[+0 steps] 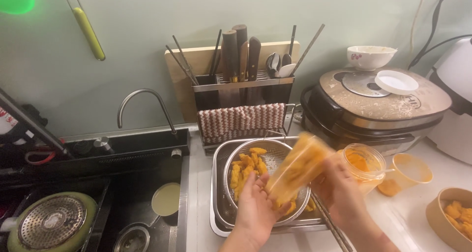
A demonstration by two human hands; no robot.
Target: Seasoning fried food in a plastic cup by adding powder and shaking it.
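My left hand [255, 207] and my right hand [339, 190] hold a clear plastic bag [297, 166] of orange pieces between them, tilted over a metal mesh strainer [275, 156]. The bag is blurred by motion. Several orange pieces [246, 168] lie in the strainer, which sits in a steel tray [219, 217] on the counter. My left hand grips the bag's lower end above the strainer's rim; my right hand grips its right side.
An open jar [364, 161] with orange contents, its lid [413, 168] and a bowl of orange pieces [455, 217] stand to the right. Behind are a knife rack [241, 80] with a cloth and a cooker [378, 104]. The sink [142, 203] and tap [147, 99] are to the left.
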